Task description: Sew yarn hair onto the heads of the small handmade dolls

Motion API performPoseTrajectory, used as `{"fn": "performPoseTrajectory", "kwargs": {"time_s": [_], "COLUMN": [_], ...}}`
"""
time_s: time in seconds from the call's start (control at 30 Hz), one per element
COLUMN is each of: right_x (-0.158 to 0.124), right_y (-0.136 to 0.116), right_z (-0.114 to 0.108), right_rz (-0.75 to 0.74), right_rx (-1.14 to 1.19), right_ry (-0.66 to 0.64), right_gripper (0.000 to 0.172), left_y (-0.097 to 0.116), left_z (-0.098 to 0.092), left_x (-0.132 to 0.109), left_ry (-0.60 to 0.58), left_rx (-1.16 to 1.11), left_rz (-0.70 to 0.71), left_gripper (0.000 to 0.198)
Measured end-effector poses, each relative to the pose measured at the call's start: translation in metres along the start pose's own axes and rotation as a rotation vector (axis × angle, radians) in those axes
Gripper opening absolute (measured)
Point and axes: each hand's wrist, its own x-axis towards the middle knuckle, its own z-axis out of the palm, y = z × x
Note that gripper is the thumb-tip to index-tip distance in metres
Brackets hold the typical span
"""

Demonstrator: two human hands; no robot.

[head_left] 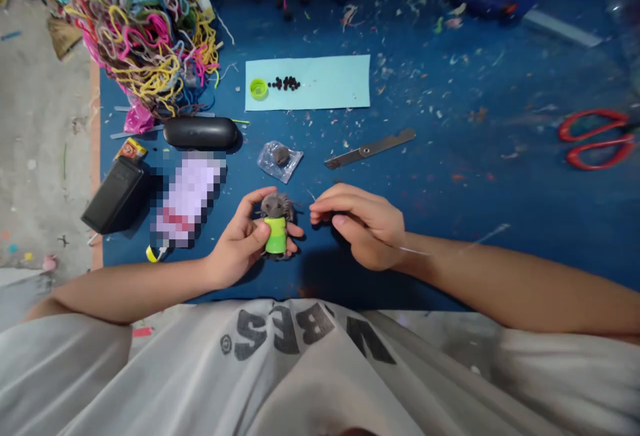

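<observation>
My left hand (245, 239) is closed around a small doll (276, 226) with a grey head, dark yarn-like hair and a bright green body. The thumb presses on the green part. Just to the right, my right hand (363, 226) pinches a thin, pale strand (312, 195) at its fingertips; whether this is a needle or only thread is too fine to tell. A whitish thread (415, 251) trails from that hand over the forearm. Beyond the doll lies a clear plastic bag (281, 159) with a grey-brown lump inside.
A metal folding blade (370, 149) lies ahead of my right hand. Black beads (286, 83) and a green cap (259, 89) sit on light-blue paper (330, 83). Left are a phone (190, 199), a black case (201, 133) and tangled yarn (145, 36); red scissors (597, 139) lie right.
</observation>
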Motion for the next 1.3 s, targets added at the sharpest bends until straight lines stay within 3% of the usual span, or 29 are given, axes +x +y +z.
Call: {"fn": "performPoseTrajectory", "kwargs": {"time_s": [0.23,0.4,0.63,1.03,1.3], "right_x": [-0.003,-0.002,0.0,0.004,0.002], "right_y": [0.0,-0.006,-0.013,-0.019,-0.015], "right_z": [-0.002,-0.005,-0.011,-0.021,-0.012], "right_rz": [-0.129,-0.124,-0.072,-0.006,-0.038], "right_rx": [-0.104,-0.091,-0.059,-0.09,-0.145], "right_ry": [-0.094,-0.136,-0.227,-0.281,-0.289], "right_gripper": [0.043,0.042,0.046,0.047,0.043], "left_y": [0.004,-0.001,-0.005,0.005,0.008], "left_z": [0.001,0.0,-0.003,0.008,0.009], "left_x": [0.001,-0.001,-0.004,-0.011,-0.01], "left_ry": [-0.104,-0.168,-0.215,-0.159,-0.166], "left_rx": [0.042,0.119,0.198,0.161,0.15], "left_rz": [0.067,0.12,0.161,0.086,0.057], "left_gripper": [0.061,0.047,0.053,0.059,0.058]}}
